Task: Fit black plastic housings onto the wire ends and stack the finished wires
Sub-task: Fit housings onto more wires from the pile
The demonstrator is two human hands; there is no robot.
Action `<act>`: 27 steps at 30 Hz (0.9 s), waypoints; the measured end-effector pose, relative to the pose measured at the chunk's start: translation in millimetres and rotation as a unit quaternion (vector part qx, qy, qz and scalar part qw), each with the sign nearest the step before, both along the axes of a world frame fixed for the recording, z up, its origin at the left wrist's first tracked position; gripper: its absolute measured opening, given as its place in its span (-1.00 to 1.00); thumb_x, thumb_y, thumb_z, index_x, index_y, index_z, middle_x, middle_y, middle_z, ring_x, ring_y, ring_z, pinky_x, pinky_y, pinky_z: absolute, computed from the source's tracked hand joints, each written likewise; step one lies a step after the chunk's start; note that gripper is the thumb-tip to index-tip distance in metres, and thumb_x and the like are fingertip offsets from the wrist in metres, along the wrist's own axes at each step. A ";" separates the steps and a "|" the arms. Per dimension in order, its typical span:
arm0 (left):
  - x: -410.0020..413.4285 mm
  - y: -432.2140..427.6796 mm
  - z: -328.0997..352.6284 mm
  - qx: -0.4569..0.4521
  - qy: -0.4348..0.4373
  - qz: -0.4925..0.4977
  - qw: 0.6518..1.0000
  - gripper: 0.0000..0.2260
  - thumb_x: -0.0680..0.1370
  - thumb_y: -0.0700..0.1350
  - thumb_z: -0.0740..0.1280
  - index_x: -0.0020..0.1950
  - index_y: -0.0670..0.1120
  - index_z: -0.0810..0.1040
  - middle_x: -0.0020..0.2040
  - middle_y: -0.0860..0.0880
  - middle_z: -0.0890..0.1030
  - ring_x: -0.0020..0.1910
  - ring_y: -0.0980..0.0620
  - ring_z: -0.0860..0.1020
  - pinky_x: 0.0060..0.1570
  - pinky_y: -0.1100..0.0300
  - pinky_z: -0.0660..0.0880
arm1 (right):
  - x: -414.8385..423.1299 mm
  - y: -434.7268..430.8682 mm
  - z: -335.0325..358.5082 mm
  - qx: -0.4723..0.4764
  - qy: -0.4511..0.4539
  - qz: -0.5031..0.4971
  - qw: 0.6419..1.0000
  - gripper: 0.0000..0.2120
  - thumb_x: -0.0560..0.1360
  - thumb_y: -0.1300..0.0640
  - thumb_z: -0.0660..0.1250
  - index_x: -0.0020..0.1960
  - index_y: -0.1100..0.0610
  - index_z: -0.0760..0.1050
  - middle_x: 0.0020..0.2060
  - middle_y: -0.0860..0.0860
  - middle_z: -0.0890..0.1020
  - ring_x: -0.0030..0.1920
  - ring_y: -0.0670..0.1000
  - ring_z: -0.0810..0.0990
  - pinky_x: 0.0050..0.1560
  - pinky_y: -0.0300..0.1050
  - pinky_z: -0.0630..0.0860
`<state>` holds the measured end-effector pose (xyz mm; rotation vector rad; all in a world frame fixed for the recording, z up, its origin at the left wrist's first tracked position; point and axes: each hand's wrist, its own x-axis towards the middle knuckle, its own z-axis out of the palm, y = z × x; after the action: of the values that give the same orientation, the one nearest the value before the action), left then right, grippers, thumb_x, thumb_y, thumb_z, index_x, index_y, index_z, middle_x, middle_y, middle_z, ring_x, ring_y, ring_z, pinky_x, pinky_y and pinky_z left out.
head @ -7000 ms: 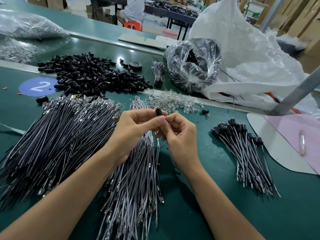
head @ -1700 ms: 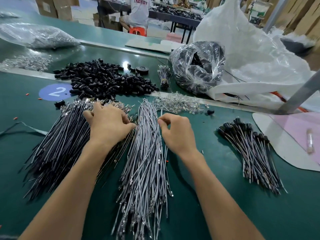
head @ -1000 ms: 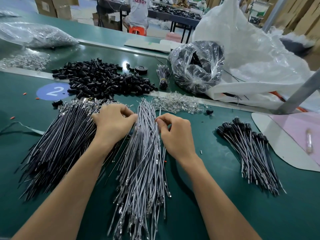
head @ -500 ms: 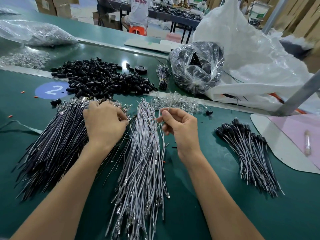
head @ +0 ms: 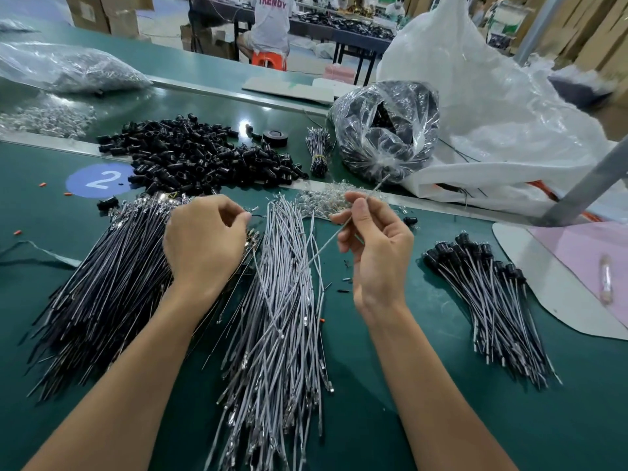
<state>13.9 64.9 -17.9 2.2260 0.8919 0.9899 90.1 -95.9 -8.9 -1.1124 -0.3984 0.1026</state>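
My right hand [head: 375, 246] pinches a single grey wire [head: 326, 244] between thumb and forefinger and holds it up over the pile of grey wires [head: 282, 321] in the middle. My left hand [head: 204, 237] hovers over the top of the pile of black wires [head: 112, 283] and pinches the metal end of a black wire at its fingertips. Loose black plastic housings [head: 200, 158] lie heaped beyond the piles. The stack of finished wires [head: 489, 294] with housings fitted lies to the right.
A heap of clear small parts [head: 326, 198] lies just past my right hand. Further back stand a clear bag of black parts [head: 387, 130], a big white bag [head: 492, 107] and a small tied wire bundle [head: 317, 151]. A grey metal post [head: 584, 185] slants at the right.
My right hand has lifted one grey wire off the middle pile and raised it. My left hand moved slightly right at the top of the black wire pile.
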 end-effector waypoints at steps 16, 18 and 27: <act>1.3 4.0 13.7 -0.454 -0.196 -0.330 0.804 -0.81 0.62 -0.24 0.20 0.09 -0.20 0.60 -0.02 -0.11 0.72 -0.05 -0.04 0.69 -0.19 0.28 0.59 | -4.6 4.2 -4.9 -0.099 -0.069 -0.003 0.993 -0.89 0.59 0.26 0.30 0.00 0.17 0.62 -0.31 0.06 0.67 -0.38 -0.13 0.54 -0.36 -0.32 0.44; 0.6 -0.7 12.1 -0.392 -0.168 -0.326 0.844 -0.83 0.51 -0.08 0.33 0.01 -0.11 0.65 -0.16 -0.05 0.72 -0.26 0.04 0.67 -0.33 0.32 0.55 | -5.6 4.2 -5.5 -0.095 -0.100 -0.030 0.990 -0.89 0.56 0.23 0.35 -0.01 0.12 0.65 -0.27 0.02 0.68 -0.32 -0.17 0.57 -0.29 -0.35 0.45; 3.6 -24.9 6.2 -0.191 -0.051 -0.440 0.876 -0.80 0.46 0.02 0.38 -0.14 -0.09 0.70 -0.21 0.03 0.68 -0.20 0.17 0.62 -0.15 0.32 0.50 | -9.0 4.9 -3.1 -0.072 -0.112 -0.052 0.990 -0.88 0.49 0.27 0.42 -0.02 0.11 0.69 -0.16 0.02 0.71 -0.22 -0.18 0.62 -0.19 -0.35 0.49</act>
<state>17.4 40.0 -11.6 1.8729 -0.0387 0.4259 81.0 -91.0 -12.0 -1.2899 -0.5385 -0.0870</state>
